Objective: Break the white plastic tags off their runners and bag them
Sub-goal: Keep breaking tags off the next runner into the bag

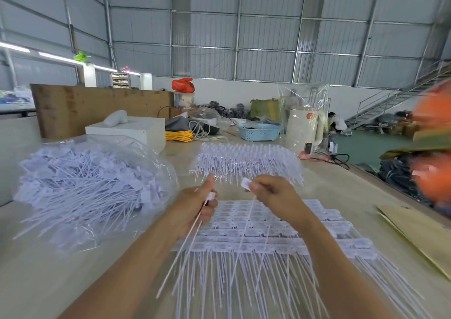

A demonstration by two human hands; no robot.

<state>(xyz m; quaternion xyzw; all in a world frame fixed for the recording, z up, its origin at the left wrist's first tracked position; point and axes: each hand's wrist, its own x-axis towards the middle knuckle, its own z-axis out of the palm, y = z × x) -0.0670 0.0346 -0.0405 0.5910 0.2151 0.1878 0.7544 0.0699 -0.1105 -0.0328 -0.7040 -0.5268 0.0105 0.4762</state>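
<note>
Separating tags above the tabletop's near edge: left grip (195,209) clenched on freed tags (192,228), right grip (271,194) pinching one tag (245,183); next, drop into bag (102,172) at left edge.

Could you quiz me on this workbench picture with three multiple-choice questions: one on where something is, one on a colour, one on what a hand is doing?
1. Where does the clear bag of loose tags lie?
A. To the person's left
B. To the person's right
C. Under the table

2. What colour is the coiled rope at the back of the table?
A. Green
B. Yellow
C. Black

3. What is the right hand doing?
A. Lying flat on the table
B. Pinching a white tag
C. Gripping the blue basket

Answers: 1 A, the bag bulges on the left of the table. 2 B, the coil is bright yellow. 3 B, finger and thumb close on the tag's head, with its thin tail hanging down.
</note>
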